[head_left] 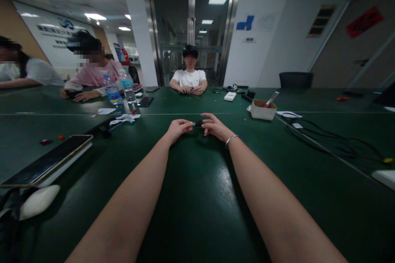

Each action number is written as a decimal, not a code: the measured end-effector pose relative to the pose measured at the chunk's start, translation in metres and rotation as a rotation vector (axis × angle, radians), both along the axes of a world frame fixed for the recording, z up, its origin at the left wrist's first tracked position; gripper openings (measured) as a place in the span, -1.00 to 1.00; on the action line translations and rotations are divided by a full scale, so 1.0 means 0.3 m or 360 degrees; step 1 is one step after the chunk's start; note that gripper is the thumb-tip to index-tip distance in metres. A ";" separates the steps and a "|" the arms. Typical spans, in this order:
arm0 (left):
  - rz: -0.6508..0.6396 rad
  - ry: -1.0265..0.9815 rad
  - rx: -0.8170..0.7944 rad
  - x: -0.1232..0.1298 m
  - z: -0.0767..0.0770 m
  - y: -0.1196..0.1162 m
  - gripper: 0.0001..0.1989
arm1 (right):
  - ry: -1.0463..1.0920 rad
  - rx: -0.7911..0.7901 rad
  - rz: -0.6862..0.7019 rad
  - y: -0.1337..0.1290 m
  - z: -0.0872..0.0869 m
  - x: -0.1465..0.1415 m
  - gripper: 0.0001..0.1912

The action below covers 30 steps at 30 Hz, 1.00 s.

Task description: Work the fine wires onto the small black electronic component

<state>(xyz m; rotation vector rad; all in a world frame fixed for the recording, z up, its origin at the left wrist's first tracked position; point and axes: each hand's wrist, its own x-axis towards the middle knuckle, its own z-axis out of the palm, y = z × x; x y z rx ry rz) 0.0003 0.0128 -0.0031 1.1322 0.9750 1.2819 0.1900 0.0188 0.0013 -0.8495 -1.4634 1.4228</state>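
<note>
Over the middle of the green table (191,181), my two hands meet at a small black object with a silvery end (198,123). It looks like a short plug or a USB stick, but it is too small to name surely. My left hand (179,128) pinches the silvery end between thumb and fingertips. My right hand (216,126), with a silver bracelet (231,141) at its wrist, has its fingertips on the black end. The right index finger is raised and bent over it. The fingers hide part of the object.
To the left lie a phone on a white box (51,158) and paper scraps (125,118). Water bottles (127,86) stand farther back. On the right are a small open box (263,111) and black cables (327,135). Across the table sits a person (189,77).
</note>
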 end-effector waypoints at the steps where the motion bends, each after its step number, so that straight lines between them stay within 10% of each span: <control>1: -0.0002 0.0002 0.0002 0.000 0.000 0.000 -0.88 | -0.0012 -0.0020 -0.0017 0.000 0.000 -0.001 -0.61; 30: -0.0111 0.0184 0.0045 0.007 0.013 -0.018 -0.78 | 0.0000 -0.0063 -0.0035 0.009 -0.011 0.001 -0.83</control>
